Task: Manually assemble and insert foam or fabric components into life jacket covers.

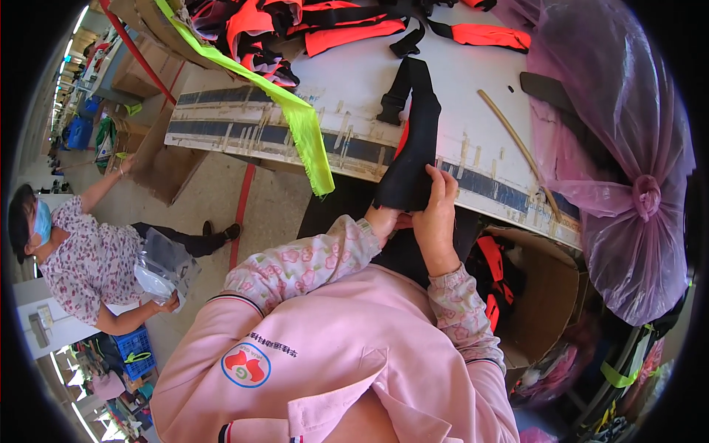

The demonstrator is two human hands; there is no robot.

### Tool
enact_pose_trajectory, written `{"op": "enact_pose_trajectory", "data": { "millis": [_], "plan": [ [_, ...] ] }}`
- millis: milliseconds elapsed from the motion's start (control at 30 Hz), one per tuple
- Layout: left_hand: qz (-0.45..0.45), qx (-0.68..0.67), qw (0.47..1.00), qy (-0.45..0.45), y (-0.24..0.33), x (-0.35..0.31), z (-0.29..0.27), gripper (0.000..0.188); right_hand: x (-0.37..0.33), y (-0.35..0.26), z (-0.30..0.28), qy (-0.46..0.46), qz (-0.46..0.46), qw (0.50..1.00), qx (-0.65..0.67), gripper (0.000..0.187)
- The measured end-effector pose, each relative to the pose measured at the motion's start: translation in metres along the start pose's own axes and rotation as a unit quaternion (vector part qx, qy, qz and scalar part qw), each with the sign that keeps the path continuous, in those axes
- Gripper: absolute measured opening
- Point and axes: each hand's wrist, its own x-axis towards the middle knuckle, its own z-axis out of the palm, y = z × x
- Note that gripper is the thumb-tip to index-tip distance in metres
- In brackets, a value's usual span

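The counter (461, 81) spans the upper middle of the frame, its near edge worn and patched with tape. At far left a co-worker (88, 258) in a flowered top holds a clear packet (159, 269). A purple bag (620, 88), knotted and see-through, bulges over the counter's end at upper right. Below that end, right of centre, an open box (550, 303) has orange and black pieces inside. At top centre lies a loose orange and black pile (354, 37), and a yellow-green strip (288, 96) slants from upper left down past the counter's edge

The band (422, 122), black with a sliver of orange at its left side, is just right of centre, partly on the counter and partly over its near edge. Its long axis runs up the frame from the fingers, bending a little leftward near the top, so most of its length lies above both hands. The right hand (437, 214) is nearer its right edge, fingers closed in on the lower end. The left hand (382, 220) meets that end from the lower left; its fingers go behind the cloth, so I cannot tell whether they grip. A thin rod (517, 136) lies right of the band, well apart; a black buckle (391, 107) sits just beside its left edge
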Motion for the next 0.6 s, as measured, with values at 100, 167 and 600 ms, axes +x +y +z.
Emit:
{"op": "enact_pose_trajectory", "data": {
  "millis": [100,167,600],
  "plan": [
    [0.021,-0.001,1.000,-0.002,-0.001,-0.002,0.000,0.031,0.000,0.000,-0.001,-0.004,-0.003,1.000,-0.020,0.072],
    [0.047,0.010,0.999,-0.009,-0.003,0.000,-0.006,0.032,0.001,-0.002,-0.001,-0.009,0.003,1.000,-0.022,0.072],
    [0.021,0.017,0.999,-0.017,-0.003,0.009,-0.006,0.038,-0.001,0.003,-0.003,-0.008,-0.010,1.000,-0.018,0.073]
  ]
}}
